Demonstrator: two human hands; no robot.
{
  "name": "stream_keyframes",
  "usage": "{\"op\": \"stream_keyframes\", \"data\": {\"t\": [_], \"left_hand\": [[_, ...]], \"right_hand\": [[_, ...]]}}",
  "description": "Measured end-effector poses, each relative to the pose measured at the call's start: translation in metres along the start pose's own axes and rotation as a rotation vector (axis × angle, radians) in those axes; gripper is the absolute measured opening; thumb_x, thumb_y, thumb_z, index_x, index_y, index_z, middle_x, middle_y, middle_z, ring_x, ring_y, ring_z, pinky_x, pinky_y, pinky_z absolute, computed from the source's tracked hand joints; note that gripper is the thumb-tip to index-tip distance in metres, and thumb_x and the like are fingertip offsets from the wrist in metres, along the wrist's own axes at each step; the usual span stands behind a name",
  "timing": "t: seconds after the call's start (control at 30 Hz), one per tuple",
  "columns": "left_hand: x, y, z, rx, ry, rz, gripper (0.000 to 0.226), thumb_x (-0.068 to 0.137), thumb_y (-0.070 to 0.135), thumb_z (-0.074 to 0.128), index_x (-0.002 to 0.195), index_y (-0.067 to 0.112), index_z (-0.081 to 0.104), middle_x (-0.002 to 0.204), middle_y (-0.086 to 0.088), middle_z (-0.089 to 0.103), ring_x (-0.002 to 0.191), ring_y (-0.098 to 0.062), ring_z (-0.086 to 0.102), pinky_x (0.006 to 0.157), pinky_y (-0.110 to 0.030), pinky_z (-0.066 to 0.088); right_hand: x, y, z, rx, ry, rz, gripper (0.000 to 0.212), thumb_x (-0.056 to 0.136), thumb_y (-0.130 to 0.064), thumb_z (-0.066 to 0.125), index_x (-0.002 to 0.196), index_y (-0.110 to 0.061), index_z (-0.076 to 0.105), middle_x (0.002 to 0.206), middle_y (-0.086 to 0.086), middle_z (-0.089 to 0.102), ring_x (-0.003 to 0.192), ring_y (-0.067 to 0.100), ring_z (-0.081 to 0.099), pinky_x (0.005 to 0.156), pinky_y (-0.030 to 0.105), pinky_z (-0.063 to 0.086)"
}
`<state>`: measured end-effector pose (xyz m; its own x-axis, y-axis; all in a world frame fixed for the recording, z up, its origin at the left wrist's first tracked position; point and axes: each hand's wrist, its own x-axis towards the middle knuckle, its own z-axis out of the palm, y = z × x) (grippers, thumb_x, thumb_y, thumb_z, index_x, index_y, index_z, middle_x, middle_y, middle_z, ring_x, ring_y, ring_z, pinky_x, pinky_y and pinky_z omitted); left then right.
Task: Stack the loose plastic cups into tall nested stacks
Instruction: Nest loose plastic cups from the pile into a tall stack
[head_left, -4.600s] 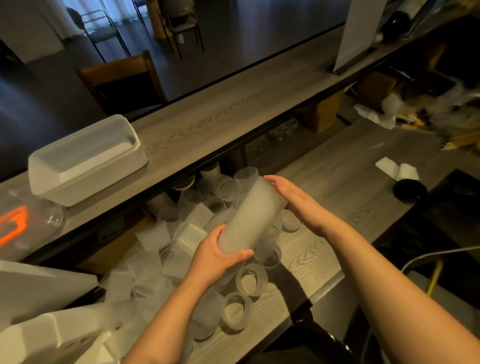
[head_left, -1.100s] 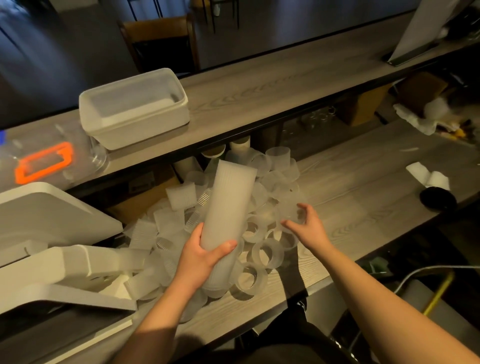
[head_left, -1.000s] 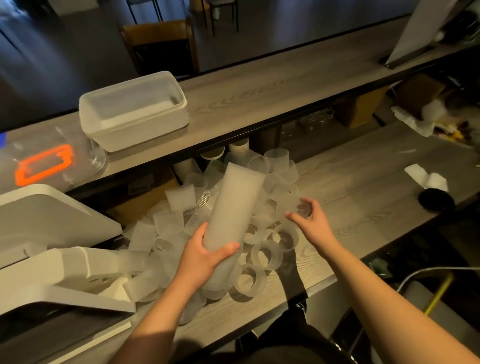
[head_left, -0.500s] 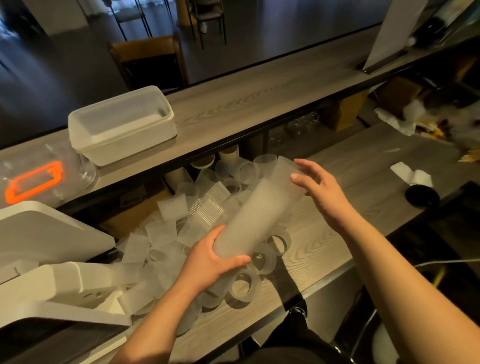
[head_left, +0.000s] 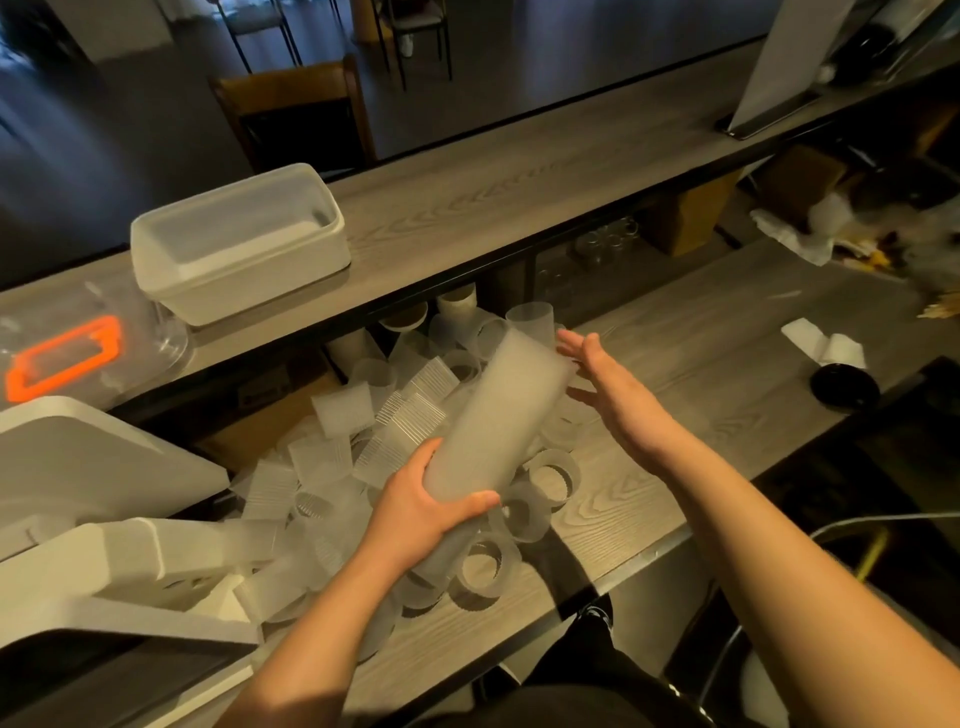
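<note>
1. The nested stack (head_left: 498, 415) in the left hand (head_left: 415, 514) is frosted, translucent plastic with a matt, faintly ribbed skin.
2. The loose cups (head_left: 384, 441) heaped below are the same cloudy plastic; several show fine upright ridges.
3. The counter (head_left: 675, 467) is grey wood-grain board, matt, with a pronounced grain pattern.
4. The upper shelf (head_left: 519, 192) has the same grey grain, edged in dark material.
5. The tub (head_left: 239, 260) on it is white, smooth plastic with a soft sheen.
6. The chair (head_left: 296, 109) beyond looks like brown wood.

Dim; edges blurred, wide-angle warp.
</note>
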<state>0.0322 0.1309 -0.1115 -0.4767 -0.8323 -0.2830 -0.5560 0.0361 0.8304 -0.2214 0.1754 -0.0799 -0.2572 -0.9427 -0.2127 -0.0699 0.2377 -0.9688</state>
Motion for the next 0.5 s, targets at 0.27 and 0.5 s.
{"op": "stream_keyframes", "data": {"t": [0.27, 0.5], "left_hand": [[-0.006, -0.001, -0.005, -0.242, 0.122, -0.109, 0.081, 0.044, 0.069, 0.074, 0.115, 0.038, 0.052, 0.109, 0.013, 0.063, 0.094, -0.004, 0.063, 0.066, -0.019, 0.049], [-0.014, -0.009, -0.009, -0.270, 0.131, -0.141, 0.083, 0.043, 0.066, 0.075, 0.117, 0.036, 0.052, 0.111, 0.013, 0.063, 0.094, -0.003, 0.063, 0.066, -0.016, 0.048]], "right_hand": [[-0.010, 0.095, 0.011, -0.429, -0.128, 0.152, 0.072, 0.084, -0.012, 0.073, 0.148, -0.017, 0.041, 0.134, 0.006, 0.054, 0.124, 0.019, 0.052, 0.087, 0.010, 0.044], [-0.018, 0.150, 0.036, -0.900, -0.274, 0.037, 0.105, 0.072, -0.032, 0.081, 0.157, -0.017, 0.021, 0.162, 0.006, 0.020, 0.150, 0.025, 0.017, 0.122, 0.037, 0.019]]}}
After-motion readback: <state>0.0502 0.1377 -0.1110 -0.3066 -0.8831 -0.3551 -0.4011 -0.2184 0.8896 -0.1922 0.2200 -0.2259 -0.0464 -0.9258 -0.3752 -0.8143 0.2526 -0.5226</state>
